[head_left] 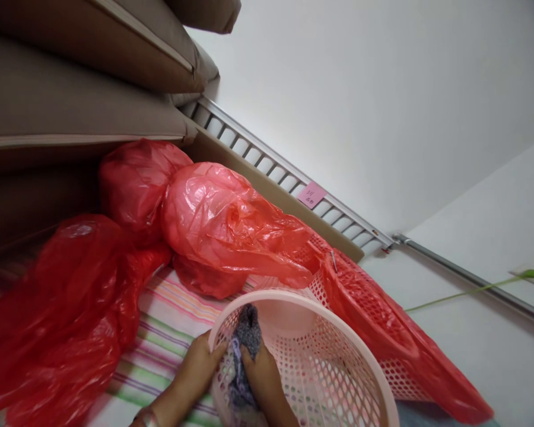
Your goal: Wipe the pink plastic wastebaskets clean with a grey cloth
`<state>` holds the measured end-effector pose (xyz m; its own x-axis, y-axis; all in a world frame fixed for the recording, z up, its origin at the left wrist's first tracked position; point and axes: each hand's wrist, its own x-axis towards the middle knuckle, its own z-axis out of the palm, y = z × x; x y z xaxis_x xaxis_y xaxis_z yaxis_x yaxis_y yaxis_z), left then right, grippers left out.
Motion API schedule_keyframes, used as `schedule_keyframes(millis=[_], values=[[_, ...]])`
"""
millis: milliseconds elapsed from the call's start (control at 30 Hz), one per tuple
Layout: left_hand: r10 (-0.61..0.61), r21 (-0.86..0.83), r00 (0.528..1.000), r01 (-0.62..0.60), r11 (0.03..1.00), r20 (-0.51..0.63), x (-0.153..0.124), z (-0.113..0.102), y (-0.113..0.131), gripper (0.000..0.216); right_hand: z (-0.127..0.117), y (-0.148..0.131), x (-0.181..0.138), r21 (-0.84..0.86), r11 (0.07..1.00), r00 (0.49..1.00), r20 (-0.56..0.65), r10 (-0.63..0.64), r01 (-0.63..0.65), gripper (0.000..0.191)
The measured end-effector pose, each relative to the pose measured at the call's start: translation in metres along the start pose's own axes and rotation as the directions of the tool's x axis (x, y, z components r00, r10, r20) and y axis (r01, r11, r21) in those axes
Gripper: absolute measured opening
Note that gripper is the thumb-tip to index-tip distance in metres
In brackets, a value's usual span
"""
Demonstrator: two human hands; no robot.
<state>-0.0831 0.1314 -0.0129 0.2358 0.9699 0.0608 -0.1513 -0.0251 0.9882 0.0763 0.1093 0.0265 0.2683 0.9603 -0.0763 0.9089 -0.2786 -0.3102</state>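
Basket (289, 317) before plastic bags (213, 219)
Cloth (250, 333) is inside the basket's left side; the bags lie on a sheet (171, 296), beside cushions (93, 115).

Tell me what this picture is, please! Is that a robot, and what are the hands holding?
No robot here: these are one person's bare hands. The camera is worn on that person's head, so we look forward and down. The left hand holds the rim of a pink basket with many little holes. The right hand holds a bundled grey and purple cloth inside it. Shiny red plastic bags lie on a striped sheet nearby.
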Motion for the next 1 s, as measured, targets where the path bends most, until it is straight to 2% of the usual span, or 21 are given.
schedule_keyframes(millis=[100,267,533,767,1000], values=[[0.007,-0.024,1.0,-0.006,1.0,0.014,0.001,-0.001,0.0,0.036,-0.004,-0.003,-0.008,0.072,0.99,0.993,-0.034,-0.116,0.118,0.053],[0.005,-0.038,1.0,-0.005,0.999,0.003,0.003,0.0,-0.005,0.036,-0.009,-0.012,-0.014,0.045,0.971,0.971,-0.059,-0.23,0.233,0.048],[-0.009,-0.019,1.0,0.009,1.0,-0.001,0.004,-0.002,-0.005,0.035,-0.008,-0.014,-0.014,0.11,0.968,0.974,-0.053,-0.221,0.226,0.049],[-0.008,-0.032,1.0,0.008,0.999,0.005,0.003,-0.001,-0.005,0.036,-0.011,-0.01,-0.014,0.195,0.966,0.986,-0.038,-0.164,0.168,0.053],[-0.017,-0.014,1.0,0.018,1.0,0.025,0.001,-0.002,0.002,0.035,-0.01,0.001,-0.009,0.106,0.988,0.993,-0.044,-0.112,0.116,0.056]])
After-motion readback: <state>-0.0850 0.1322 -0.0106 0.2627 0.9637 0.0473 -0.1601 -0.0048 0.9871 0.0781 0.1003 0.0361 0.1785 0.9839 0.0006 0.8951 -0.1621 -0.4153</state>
